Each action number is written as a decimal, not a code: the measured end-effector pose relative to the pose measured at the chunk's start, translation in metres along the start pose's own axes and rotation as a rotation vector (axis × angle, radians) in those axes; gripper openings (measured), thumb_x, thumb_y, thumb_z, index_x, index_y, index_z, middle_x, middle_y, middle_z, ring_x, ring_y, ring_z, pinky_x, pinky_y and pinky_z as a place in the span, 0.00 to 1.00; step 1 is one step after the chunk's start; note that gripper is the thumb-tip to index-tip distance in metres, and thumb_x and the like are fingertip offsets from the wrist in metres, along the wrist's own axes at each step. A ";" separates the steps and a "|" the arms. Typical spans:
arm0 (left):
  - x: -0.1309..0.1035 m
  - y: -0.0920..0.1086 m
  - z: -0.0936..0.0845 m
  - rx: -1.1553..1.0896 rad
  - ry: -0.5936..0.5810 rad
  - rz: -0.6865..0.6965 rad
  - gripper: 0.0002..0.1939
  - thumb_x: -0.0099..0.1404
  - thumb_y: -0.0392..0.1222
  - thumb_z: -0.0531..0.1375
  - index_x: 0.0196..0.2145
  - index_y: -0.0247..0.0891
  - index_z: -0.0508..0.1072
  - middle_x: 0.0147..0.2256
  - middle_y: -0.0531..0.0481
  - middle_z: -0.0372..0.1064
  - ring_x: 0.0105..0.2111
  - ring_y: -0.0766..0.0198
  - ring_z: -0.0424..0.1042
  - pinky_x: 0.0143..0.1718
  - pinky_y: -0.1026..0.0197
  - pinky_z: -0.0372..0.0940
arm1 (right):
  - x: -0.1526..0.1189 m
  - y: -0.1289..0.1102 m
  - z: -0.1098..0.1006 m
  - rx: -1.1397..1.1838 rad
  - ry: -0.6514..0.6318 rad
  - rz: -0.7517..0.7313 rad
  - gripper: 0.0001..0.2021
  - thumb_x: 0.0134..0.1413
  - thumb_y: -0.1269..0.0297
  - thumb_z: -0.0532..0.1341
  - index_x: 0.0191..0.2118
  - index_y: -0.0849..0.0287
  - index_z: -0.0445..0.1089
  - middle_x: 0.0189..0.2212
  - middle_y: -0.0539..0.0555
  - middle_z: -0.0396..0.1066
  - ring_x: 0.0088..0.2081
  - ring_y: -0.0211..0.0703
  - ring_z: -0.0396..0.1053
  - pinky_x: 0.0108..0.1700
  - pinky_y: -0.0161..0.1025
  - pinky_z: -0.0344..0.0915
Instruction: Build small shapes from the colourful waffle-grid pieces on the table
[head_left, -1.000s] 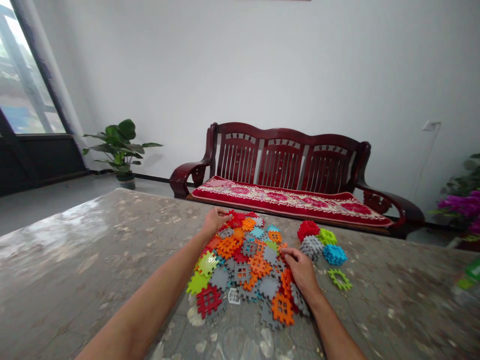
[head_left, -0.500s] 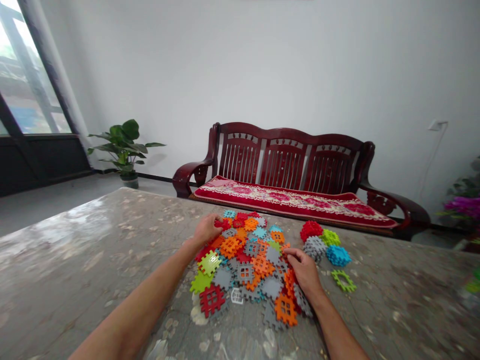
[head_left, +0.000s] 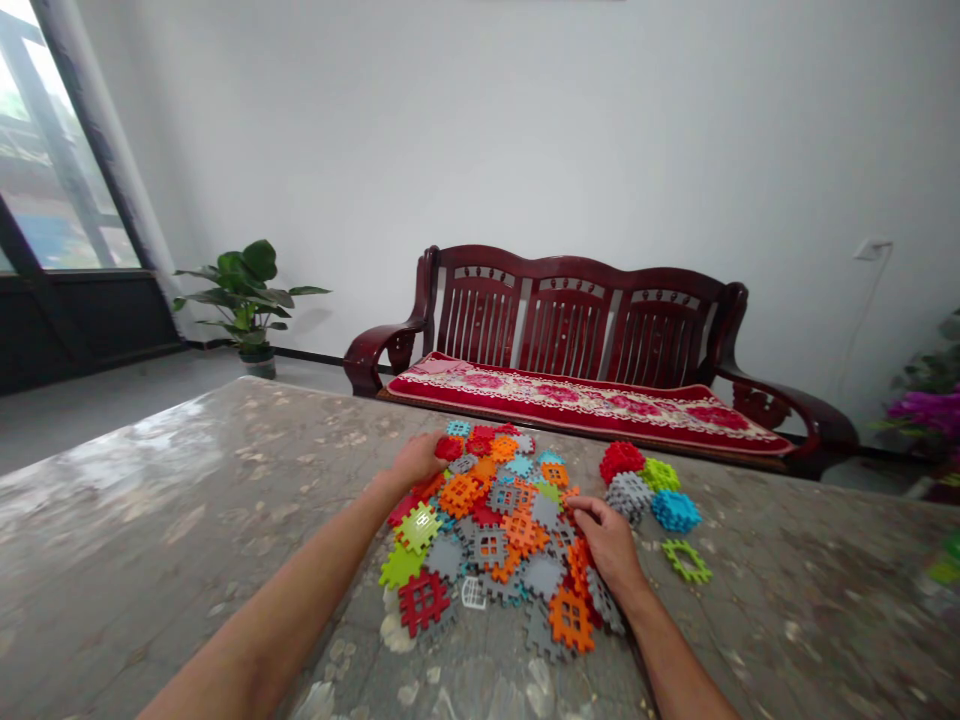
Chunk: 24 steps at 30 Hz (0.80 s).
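Note:
A heap of flat, notched plastic tiles (head_left: 495,530) in orange, grey, red, green and blue lies on the marble table (head_left: 150,520). My left hand (head_left: 415,462) rests at the heap's far left edge, its fingers curled on a red tile (head_left: 448,449). At the right side of the heap, my right hand (head_left: 609,545) lies on top of the tiles with fingers bent over orange and grey pieces. Whether it grips one is hidden.
Four small stacks, red (head_left: 621,460), green (head_left: 660,473), grey (head_left: 628,494) and blue (head_left: 675,511), stand right of the heap, with a lone green tile (head_left: 686,561) nearer me. Beyond the table are a wooden bench (head_left: 585,350), a potted plant (head_left: 247,295) and purple flowers (head_left: 926,415).
My left hand has slid a little back and left along the heap's far edge, closing on a red tile. The right hand has stayed in place. The view shifted slightly.

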<state>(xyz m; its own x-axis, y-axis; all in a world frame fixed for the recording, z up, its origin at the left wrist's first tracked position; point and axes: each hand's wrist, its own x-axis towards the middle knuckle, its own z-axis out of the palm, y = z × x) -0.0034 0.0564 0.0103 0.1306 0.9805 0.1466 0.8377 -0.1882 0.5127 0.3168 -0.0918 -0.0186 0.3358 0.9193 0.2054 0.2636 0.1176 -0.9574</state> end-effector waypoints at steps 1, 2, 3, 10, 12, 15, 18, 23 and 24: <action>0.000 0.003 0.000 0.020 -0.005 -0.001 0.26 0.49 0.32 0.65 0.47 0.41 0.77 0.45 0.43 0.77 0.48 0.49 0.73 0.54 0.55 0.62 | 0.000 0.000 0.000 0.000 0.000 -0.002 0.13 0.40 0.55 0.61 0.31 0.56 0.79 0.33 0.55 0.80 0.39 0.53 0.76 0.47 0.47 0.71; -0.001 0.005 0.000 0.043 -0.010 0.002 0.25 0.49 0.33 0.65 0.47 0.41 0.77 0.45 0.43 0.78 0.48 0.49 0.73 0.53 0.55 0.62 | 0.000 0.001 0.000 0.000 -0.001 -0.005 0.13 0.41 0.55 0.61 0.31 0.56 0.79 0.33 0.55 0.80 0.39 0.53 0.76 0.47 0.47 0.71; -0.001 0.007 0.000 0.064 -0.012 0.005 0.24 0.49 0.33 0.65 0.47 0.41 0.77 0.44 0.43 0.78 0.48 0.49 0.73 0.53 0.55 0.63 | 0.000 0.001 0.000 -0.001 -0.001 -0.007 0.13 0.41 0.55 0.61 0.31 0.56 0.79 0.33 0.55 0.80 0.39 0.53 0.76 0.47 0.47 0.71; -0.011 0.011 -0.003 0.150 0.021 0.009 0.20 0.55 0.40 0.65 0.47 0.43 0.78 0.43 0.43 0.78 0.47 0.50 0.74 0.47 0.58 0.65 | 0.001 0.004 0.000 -0.011 -0.002 0.001 0.14 0.40 0.54 0.61 0.31 0.56 0.78 0.33 0.55 0.80 0.39 0.53 0.76 0.48 0.48 0.70; -0.012 0.011 -0.004 0.173 0.031 0.011 0.20 0.58 0.42 0.63 0.49 0.42 0.77 0.43 0.43 0.79 0.46 0.51 0.75 0.46 0.58 0.65 | 0.001 0.003 0.000 -0.011 0.001 0.003 0.14 0.40 0.55 0.61 0.31 0.56 0.78 0.33 0.55 0.80 0.39 0.53 0.76 0.48 0.48 0.70; -0.012 0.013 -0.004 0.129 0.060 0.009 0.20 0.59 0.44 0.63 0.50 0.41 0.77 0.42 0.44 0.79 0.43 0.53 0.76 0.45 0.59 0.66 | 0.000 0.002 0.000 -0.014 0.007 0.003 0.14 0.40 0.55 0.61 0.31 0.56 0.78 0.33 0.55 0.80 0.40 0.53 0.76 0.48 0.48 0.70; -0.011 0.022 -0.004 0.041 0.112 0.036 0.20 0.58 0.44 0.64 0.49 0.39 0.76 0.43 0.44 0.79 0.44 0.53 0.76 0.47 0.59 0.66 | 0.000 0.000 0.000 -0.014 0.005 -0.001 0.14 0.40 0.55 0.61 0.31 0.56 0.79 0.34 0.55 0.80 0.40 0.54 0.76 0.49 0.48 0.70; -0.011 0.052 0.004 -0.194 0.091 0.139 0.23 0.56 0.38 0.65 0.50 0.38 0.74 0.48 0.45 0.77 0.48 0.56 0.75 0.53 0.57 0.66 | 0.000 -0.001 0.000 -0.007 0.004 0.002 0.14 0.41 0.56 0.61 0.31 0.56 0.79 0.34 0.55 0.80 0.40 0.53 0.76 0.48 0.48 0.70; -0.012 0.057 0.007 -0.245 0.080 0.167 0.25 0.55 0.38 0.66 0.52 0.38 0.73 0.49 0.45 0.77 0.49 0.56 0.74 0.54 0.57 0.66 | 0.000 0.000 0.000 -0.005 0.006 0.005 0.14 0.40 0.56 0.61 0.31 0.56 0.79 0.34 0.55 0.81 0.40 0.53 0.76 0.48 0.48 0.70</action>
<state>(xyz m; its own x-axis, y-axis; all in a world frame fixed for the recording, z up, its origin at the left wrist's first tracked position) 0.0465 0.0340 0.0321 0.2055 0.9293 0.3068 0.6541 -0.3636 0.6633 0.3165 -0.0918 -0.0184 0.3421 0.9178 0.2017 0.2664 0.1111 -0.9574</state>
